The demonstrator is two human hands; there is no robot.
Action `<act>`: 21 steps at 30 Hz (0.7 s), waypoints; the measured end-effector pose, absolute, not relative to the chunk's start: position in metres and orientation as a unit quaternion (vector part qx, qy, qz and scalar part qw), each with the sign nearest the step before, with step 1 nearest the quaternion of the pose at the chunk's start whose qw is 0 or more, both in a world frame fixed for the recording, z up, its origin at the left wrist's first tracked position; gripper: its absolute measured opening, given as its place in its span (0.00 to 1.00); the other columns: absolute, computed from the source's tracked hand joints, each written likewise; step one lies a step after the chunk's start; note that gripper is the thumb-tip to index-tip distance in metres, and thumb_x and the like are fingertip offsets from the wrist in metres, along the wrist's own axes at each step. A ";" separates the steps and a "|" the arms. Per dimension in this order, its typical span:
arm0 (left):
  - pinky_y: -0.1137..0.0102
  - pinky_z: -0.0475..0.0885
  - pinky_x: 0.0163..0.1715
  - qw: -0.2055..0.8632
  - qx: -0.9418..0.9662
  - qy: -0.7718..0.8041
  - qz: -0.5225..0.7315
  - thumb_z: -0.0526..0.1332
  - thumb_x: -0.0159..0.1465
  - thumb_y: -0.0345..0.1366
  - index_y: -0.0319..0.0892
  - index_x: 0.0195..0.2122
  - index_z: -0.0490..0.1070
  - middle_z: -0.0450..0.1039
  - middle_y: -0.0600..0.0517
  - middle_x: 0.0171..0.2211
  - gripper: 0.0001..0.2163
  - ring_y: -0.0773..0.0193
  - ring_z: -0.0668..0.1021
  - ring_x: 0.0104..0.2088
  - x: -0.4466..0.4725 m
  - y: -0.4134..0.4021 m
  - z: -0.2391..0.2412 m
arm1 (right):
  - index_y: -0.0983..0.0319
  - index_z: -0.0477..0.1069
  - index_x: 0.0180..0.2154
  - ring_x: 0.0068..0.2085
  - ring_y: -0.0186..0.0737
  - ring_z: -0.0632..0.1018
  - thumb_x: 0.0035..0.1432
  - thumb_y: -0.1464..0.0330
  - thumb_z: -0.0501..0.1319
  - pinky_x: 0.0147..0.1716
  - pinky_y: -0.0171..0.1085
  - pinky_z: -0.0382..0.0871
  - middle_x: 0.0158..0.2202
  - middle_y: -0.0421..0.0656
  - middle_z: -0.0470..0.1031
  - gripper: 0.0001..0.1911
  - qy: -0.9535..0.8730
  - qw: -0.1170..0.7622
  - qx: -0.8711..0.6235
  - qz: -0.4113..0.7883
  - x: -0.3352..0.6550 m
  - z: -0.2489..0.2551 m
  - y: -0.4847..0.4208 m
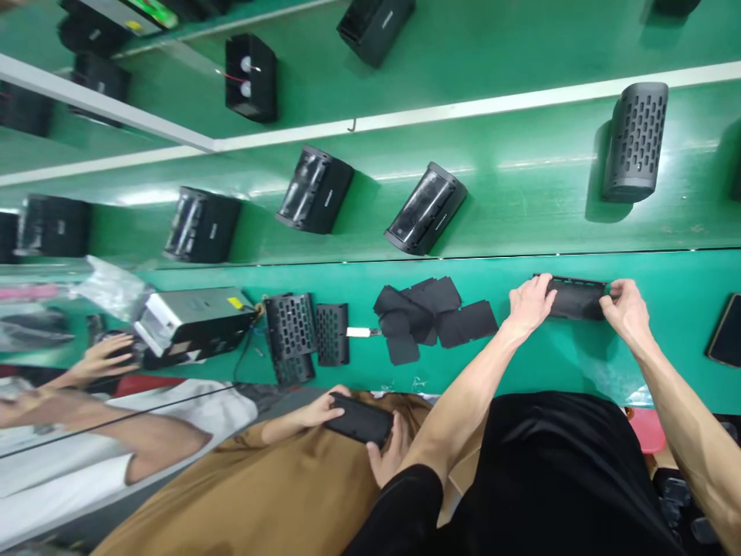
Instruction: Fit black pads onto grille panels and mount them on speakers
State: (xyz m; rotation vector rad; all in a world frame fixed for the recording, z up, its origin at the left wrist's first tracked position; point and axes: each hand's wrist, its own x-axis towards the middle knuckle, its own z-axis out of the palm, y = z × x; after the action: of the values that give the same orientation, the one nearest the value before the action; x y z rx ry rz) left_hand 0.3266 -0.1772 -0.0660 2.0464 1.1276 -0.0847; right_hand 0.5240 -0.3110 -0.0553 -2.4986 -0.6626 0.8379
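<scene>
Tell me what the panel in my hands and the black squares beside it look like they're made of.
Panel: likely matte black moulded plastic; rigid and dull, held at both ends by the left hand and right hand.
Squares: probably soft foam or felt; flat, overlapping loosely, no shine.

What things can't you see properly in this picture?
Head view only:
- The black panel: both ends are covered by the left hand and right hand.
- The dark flat thing at the right edge: cut off by the frame.
- A co-worker's black piece: partly hidden by their hands.
- The far left of the bench: blurred, with plastic wrap lying over it.
</scene>
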 end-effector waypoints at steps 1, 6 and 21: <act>0.59 0.73 0.53 0.386 0.804 0.452 -0.021 0.64 0.73 0.39 0.47 0.62 0.73 0.79 0.41 0.55 0.17 0.47 0.78 0.57 0.324 -0.176 -0.068 | 0.58 0.72 0.55 0.41 0.54 0.78 0.57 0.55 0.65 0.49 0.55 0.73 0.48 0.52 0.78 0.27 -0.240 0.206 -0.902 0.295 0.523 -0.056 -0.312; 0.54 0.69 0.62 0.405 0.772 0.486 0.057 0.70 0.66 0.35 0.45 0.64 0.72 0.71 0.40 0.62 0.25 0.45 0.71 0.62 0.316 -0.157 -0.081 | 0.55 0.72 0.60 0.46 0.56 0.76 0.54 0.48 0.70 0.49 0.54 0.72 0.57 0.53 0.71 0.36 -0.266 0.208 -0.893 0.296 0.522 -0.064 -0.306; 0.74 0.65 0.26 0.778 0.414 0.461 0.105 0.77 0.55 0.50 0.41 0.47 0.77 0.72 0.55 0.36 0.25 0.69 0.72 0.29 0.291 -0.158 -0.031 | 0.56 0.75 0.42 0.29 0.40 0.77 0.46 0.48 0.78 0.28 0.38 0.71 0.33 0.40 0.80 0.28 -0.101 0.449 -0.724 0.514 0.530 -0.007 -0.313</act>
State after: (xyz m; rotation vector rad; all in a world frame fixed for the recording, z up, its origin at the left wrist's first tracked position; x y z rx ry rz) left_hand 0.2910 -0.1579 -0.0305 0.8956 0.9970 0.2281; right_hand 0.5297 -0.3127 -0.0067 -1.7909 -0.2492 1.2714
